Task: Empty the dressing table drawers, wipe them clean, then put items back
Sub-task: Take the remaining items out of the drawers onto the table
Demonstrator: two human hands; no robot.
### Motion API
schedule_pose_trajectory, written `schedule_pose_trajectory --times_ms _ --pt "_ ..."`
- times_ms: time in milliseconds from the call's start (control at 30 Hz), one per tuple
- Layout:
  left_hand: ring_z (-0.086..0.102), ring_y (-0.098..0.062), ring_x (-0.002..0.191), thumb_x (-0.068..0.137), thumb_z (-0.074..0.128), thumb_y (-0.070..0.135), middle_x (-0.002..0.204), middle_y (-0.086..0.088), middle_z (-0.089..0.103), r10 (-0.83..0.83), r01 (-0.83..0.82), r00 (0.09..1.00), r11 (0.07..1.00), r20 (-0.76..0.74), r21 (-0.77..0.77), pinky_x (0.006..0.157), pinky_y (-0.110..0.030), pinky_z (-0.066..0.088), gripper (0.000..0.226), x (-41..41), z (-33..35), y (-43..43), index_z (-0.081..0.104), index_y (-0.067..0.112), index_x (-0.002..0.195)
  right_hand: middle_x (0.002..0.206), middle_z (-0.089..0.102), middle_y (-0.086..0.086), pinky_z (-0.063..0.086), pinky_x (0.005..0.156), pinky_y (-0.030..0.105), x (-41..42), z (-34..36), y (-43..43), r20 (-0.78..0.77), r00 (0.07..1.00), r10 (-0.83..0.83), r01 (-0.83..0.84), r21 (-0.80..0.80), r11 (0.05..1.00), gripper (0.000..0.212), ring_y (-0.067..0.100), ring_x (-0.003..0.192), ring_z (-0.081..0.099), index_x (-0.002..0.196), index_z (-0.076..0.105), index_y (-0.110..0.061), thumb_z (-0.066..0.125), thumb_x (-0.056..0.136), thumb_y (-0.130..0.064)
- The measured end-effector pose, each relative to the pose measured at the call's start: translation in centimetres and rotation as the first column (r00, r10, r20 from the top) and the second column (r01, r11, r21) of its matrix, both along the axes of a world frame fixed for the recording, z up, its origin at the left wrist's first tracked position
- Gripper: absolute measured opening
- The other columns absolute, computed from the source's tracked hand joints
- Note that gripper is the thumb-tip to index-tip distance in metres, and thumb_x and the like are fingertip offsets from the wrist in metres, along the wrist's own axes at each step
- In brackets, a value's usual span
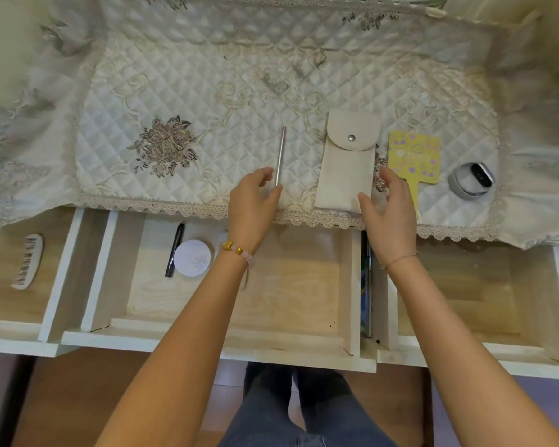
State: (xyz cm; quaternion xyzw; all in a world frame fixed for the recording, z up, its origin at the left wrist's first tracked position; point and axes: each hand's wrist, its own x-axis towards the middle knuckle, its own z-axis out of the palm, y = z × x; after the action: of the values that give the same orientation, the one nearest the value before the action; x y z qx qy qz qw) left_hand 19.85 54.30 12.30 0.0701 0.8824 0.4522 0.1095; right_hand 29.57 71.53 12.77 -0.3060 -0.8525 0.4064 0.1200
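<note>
Three drawers stand pulled out below the dressing table: the middle drawer (291,285), the left drawer (0,285) and the right drawer (484,285). A black pen (174,250) and a round white compact (192,258) lie in the middle one; a comb (29,261) lies in the left one. On the quilted cloth (207,108) lie a slim metal stick (280,154), a beige snap pouch (347,159) and a yellow hand mirror (412,158). My left hand (254,201) touches the stick's near end with its fingertips. My right hand (389,204) hovers open beside the pouch's near right corner.
A grey round case with a black and white device (471,182) sits at the cloth's right end. A dark slim object (367,279) stands in the gap between middle and right drawers. My legs (297,408) are below the drawer fronts.
</note>
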Motion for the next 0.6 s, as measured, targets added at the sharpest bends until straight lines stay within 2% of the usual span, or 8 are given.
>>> schedule_pose_trajectory --times_ms 67,133,233,367,600 --pt "0.051 -0.019 0.117 0.09 0.058 0.02 0.126 -0.007 0.058 -0.111 0.1 0.986 0.991 -0.121 -0.091 0.098 -0.031 0.041 0.04 0.9 0.4 -1.4 0.052 0.009 0.128 0.141 0.041 0.01 0.028 0.11 0.031 0.6 0.7 -0.4 0.005 0.998 0.065 -0.066 0.086 0.994 0.055 0.022 0.132 0.036 0.14 0.034 -0.007 0.056 0.09 -0.018" --pt "0.05 -0.025 0.119 0.091 0.057 0.02 0.128 -0.011 0.056 -0.214 0.163 0.942 0.965 -0.26 -0.204 0.099 -0.034 0.039 0.042 2.0 1.1 -2.7 0.05 0.005 0.13 0.143 0.039 0.013 0.026 0.113 0.035 1.3 1.2 -0.9 0.0 0.992 0.123 -0.121 0.171 0.978 0.057 0.025 0.135 0.032 0.14 0.034 -0.004 0.057 0.09 -0.018" --pt "0.052 -0.031 0.118 0.091 0.056 0.022 0.125 -0.016 0.057 -0.287 0.133 0.867 0.921 -0.407 -0.367 0.097 -0.041 0.041 0.043 3.6 2.1 -4.5 0.051 0.001 0.128 0.146 0.036 0.014 0.019 0.116 0.035 2.3 2.0 -1.7 0.007 0.978 0.21 -0.204 0.275 0.94 0.057 0.028 0.139 0.026 0.14 0.034 -0.003 0.057 0.091 -0.021" --pt "0.046 -0.033 0.126 0.09 0.057 0.026 0.13 -0.016 0.055 -0.331 0.098 0.838 0.874 -0.434 -0.477 0.103 -0.049 0.037 0.049 6.1 3.1 -6.4 0.048 0.001 0.131 0.149 0.033 0.012 0.018 0.118 0.039 3.9 2.5 -3.1 0.037 0.95 0.31 -0.304 0.331 0.893 0.059 0.028 0.142 0.023 0.142 0.032 -0.004 0.054 0.093 -0.027" --pt "0.046 -0.032 0.127 0.09 0.056 0.03 0.131 -0.015 0.055 -0.313 0.044 0.842 0.851 -0.438 -0.523 0.106 -0.048 0.034 0.052 10.6 3.9 -8.8 0.048 0.001 0.132 0.149 0.034 0.009 0.019 0.117 0.036 7.1 2.6 -5.5 0.064 0.909 0.412 -0.409 0.332 0.85 0.058 0.022 0.14 0.026 0.143 0.032 -0.007 0.053 0.093 -0.029"
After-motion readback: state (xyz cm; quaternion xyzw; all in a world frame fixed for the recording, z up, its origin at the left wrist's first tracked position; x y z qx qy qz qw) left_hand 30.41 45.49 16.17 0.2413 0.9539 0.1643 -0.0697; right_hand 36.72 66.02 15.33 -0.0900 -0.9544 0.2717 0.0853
